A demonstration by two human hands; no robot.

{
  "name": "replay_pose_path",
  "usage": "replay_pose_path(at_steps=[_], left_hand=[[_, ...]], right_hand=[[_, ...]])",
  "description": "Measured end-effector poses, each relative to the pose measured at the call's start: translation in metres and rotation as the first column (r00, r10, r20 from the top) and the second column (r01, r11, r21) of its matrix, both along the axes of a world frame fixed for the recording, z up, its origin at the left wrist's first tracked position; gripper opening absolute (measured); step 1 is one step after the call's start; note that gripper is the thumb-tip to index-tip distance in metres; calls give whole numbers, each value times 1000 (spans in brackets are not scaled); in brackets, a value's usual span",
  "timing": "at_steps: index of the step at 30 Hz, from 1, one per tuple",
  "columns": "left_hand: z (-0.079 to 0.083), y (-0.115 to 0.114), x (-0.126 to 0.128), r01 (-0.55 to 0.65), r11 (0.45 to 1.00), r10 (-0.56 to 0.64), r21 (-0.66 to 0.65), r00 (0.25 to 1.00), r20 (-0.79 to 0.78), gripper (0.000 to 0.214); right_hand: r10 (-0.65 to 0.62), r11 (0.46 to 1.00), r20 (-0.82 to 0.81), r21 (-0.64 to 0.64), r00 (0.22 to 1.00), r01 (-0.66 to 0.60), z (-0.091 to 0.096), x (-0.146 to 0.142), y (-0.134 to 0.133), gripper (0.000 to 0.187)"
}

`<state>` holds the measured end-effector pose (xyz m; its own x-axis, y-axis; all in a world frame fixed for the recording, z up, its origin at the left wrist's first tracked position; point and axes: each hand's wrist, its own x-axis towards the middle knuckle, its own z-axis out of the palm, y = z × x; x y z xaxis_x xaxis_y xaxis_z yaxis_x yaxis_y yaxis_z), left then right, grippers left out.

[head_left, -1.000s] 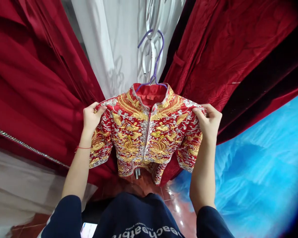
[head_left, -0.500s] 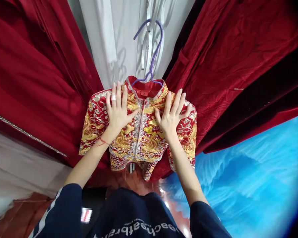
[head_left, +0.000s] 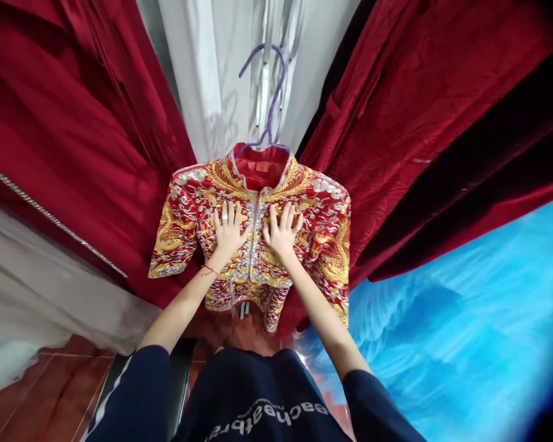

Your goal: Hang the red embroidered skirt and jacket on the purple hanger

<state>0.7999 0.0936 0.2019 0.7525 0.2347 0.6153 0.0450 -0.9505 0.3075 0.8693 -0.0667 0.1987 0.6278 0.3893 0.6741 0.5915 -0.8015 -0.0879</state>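
Observation:
A red jacket (head_left: 322, 221) with gold and silver embroidery hangs on a purple hanger (head_left: 268, 104) in front of me. My left hand (head_left: 229, 228) lies flat on the jacket's chest, just left of the front closure, fingers stretched out, a ring on one finger. My right hand (head_left: 282, 230) lies flat just right of the closure, fingers spread. Both palms press on the fabric and hold nothing.
Dark red gowns (head_left: 64, 147) hang on the left and on the right (head_left: 419, 104). A white curtain (head_left: 212, 67) is behind the jacket. A bright blue fabric (head_left: 465, 331) fills the lower right. Reddish glossy floor (head_left: 50, 399) shows at the lower left.
My hands let go of the jacket's shoulders, went flat onto its upper chest, then slid down and inward toward the front closure. The jacket hangs a little farther from me.

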Motion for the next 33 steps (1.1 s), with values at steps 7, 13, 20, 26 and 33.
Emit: replay_pose_path(at_steps=[7, 13, 20, 26, 33], left_hand=[[7, -7, 8, -47, 997, 47, 53, 999, -17, 74], [16, -41, -35, -132, 987, 129, 86, 991, 37, 75], [-18, -55, -118, -210, 975, 217, 68, 969, -121, 78], [-51, -58, -173, -115, 991, 52, -68, 802, -594, 43], [13, -45, -157, 164, 979, -203, -121, 846, -493, 17]], right_hand=[[15, 999, 19, -31, 1000, -15, 4, 9, 2, 61], [65, 998, 93, -27, 994, -63, 7, -36, -19, 66], [86, 992, 74, 84, 994, -92, 10, -72, -34, 70], [88, 992, -17, 95, 996, -86, -5, -93, -34, 67], [319, 882, -200, 421, 926, -213, 39, -109, -12, 33]])
